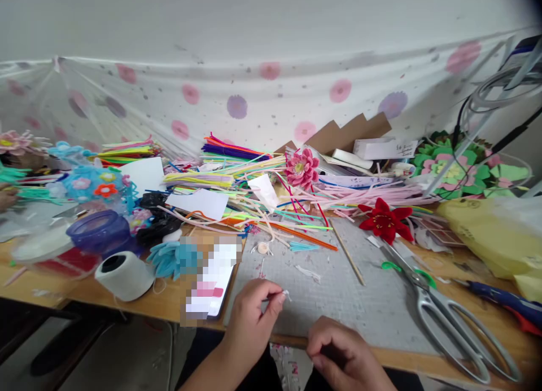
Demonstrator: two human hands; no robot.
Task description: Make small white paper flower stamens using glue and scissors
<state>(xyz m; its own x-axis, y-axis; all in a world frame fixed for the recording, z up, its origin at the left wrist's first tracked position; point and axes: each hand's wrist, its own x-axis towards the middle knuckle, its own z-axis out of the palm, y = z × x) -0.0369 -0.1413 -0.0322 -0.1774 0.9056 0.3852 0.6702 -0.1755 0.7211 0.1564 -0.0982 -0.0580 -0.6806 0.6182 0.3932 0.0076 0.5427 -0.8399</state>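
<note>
Pinching with thumb and forefinger, my left hand (249,313) has hold of a small white piece (287,294) at lower centre of the frame, its end poking past my fingertips over the grey mat (296,309). My right hand (345,351), at the bottom right of centre, is loosely curled near the mat's front edge; I can't tell whether anything is inside it.

White strands (307,273) lie on the mat just beyond my left fingertips, with a wooden stick (347,253) to their right. Silver scissors (420,279) stretch across the lower right, points towards a red flower (386,220).

As for writing, the white box (383,148) at right of centre bears handwriting too small to read, the yellow bag (474,233) at the right has faint, illegible marks, and the phone (214,278) at lower left of centre is pixelated over.
</note>
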